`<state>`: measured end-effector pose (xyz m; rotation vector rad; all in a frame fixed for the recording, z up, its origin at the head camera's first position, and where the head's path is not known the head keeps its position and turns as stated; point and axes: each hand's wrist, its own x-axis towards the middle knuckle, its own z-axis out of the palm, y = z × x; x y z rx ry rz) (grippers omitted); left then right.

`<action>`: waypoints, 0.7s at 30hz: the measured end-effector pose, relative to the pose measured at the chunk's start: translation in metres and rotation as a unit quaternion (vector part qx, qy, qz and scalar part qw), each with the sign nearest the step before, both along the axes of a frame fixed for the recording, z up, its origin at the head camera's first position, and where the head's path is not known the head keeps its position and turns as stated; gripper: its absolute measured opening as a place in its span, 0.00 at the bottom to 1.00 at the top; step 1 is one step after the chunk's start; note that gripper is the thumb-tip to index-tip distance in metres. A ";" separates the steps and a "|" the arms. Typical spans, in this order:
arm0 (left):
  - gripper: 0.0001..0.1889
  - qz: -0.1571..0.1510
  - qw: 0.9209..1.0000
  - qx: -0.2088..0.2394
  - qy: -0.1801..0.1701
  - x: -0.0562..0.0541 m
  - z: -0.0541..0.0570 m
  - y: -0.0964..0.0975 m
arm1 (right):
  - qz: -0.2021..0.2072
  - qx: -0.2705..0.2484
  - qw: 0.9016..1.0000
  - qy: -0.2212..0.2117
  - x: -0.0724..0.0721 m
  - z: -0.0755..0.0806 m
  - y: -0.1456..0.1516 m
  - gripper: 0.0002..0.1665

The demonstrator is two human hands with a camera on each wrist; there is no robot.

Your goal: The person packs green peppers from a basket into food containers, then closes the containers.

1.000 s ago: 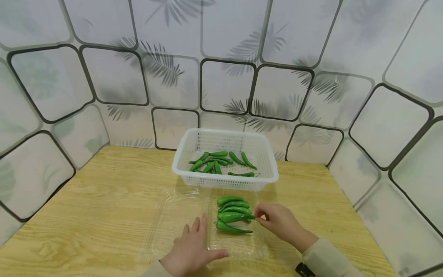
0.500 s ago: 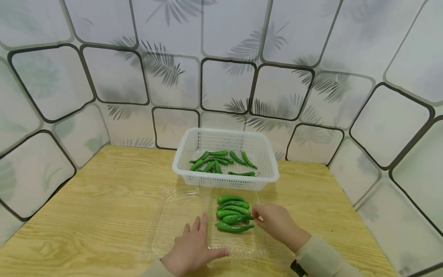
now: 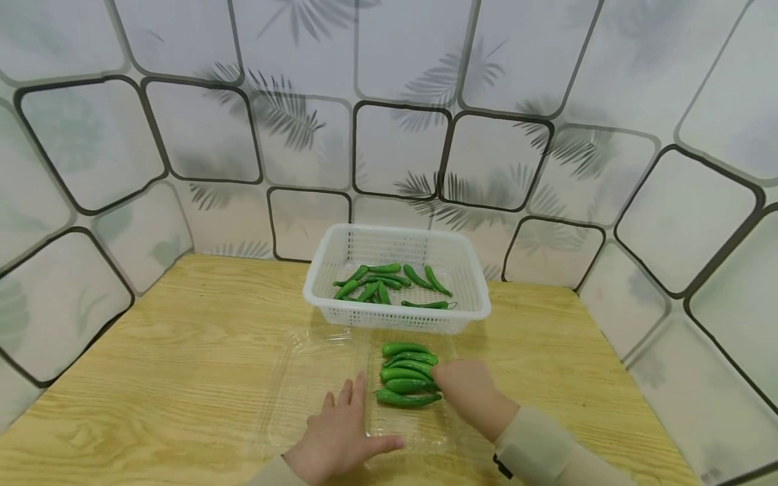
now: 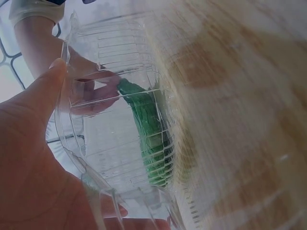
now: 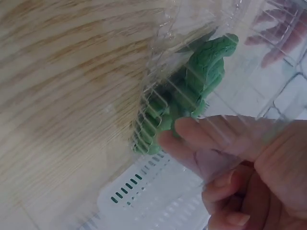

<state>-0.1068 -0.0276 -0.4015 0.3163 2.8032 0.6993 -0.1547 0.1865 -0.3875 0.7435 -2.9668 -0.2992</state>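
Note:
Green chili peppers (image 3: pixel 408 354) lie side by side in the right half of a clear plastic clamshell box (image 3: pixel 416 430). My right hand (image 3: pixel 471 391) reaches over the box's right side, its thumb and index fingertips pinching the narrow end of a pepper (image 3: pixel 408 387) near the front of the row. In the right wrist view those fingertips (image 5: pixel 184 129) meet the green end, seen through clear plastic. The front pepper (image 3: pixel 406 399) lies just below it. My left hand (image 3: pixel 337 432) rests spread across the box's middle fold, its thumb (image 4: pixel 56 72) against the clear rim.
A white perforated basket (image 3: pixel 395 313) with several more green chilies (image 3: pixel 371 291) stands behind the box, near the patterned wall (image 3: pixel 401 148). The box's lid half (image 3: pixel 310 385) lies opened flat to the left on the wooden table (image 3: pixel 182 351).
My right hand has moved left over the box, and the pepper at its fingertips has shifted left into the row. The front pepper has rolled and moved slightly up and left. My left hand stays put.

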 end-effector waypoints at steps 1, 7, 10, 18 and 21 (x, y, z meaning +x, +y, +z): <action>0.64 0.000 1.000 0.000 -0.001 0.000 0.000 0.000 | 0.000 0.009 1.000 0.000 0.000 0.000 -0.002 0.11; 0.63 -0.001 1.000 -0.002 -0.001 0.000 0.001 0.000 | -0.010 0.040 0.999 -0.008 0.003 -0.001 -0.012 0.11; 0.63 -0.001 1.000 0.000 -0.005 -0.001 -0.001 0.000 | -0.009 0.032 0.999 -0.006 0.004 -0.003 -0.013 0.11; 0.63 -0.002 1.000 0.002 -0.030 -0.005 -0.002 0.000 | -0.013 -0.051 0.998 -0.042 -0.004 0.006 -0.005 0.10; 0.63 -0.001 1.000 0.002 -0.028 -0.005 -0.003 0.000 | -0.015 -0.102 0.994 -0.039 -0.009 0.016 0.000 0.09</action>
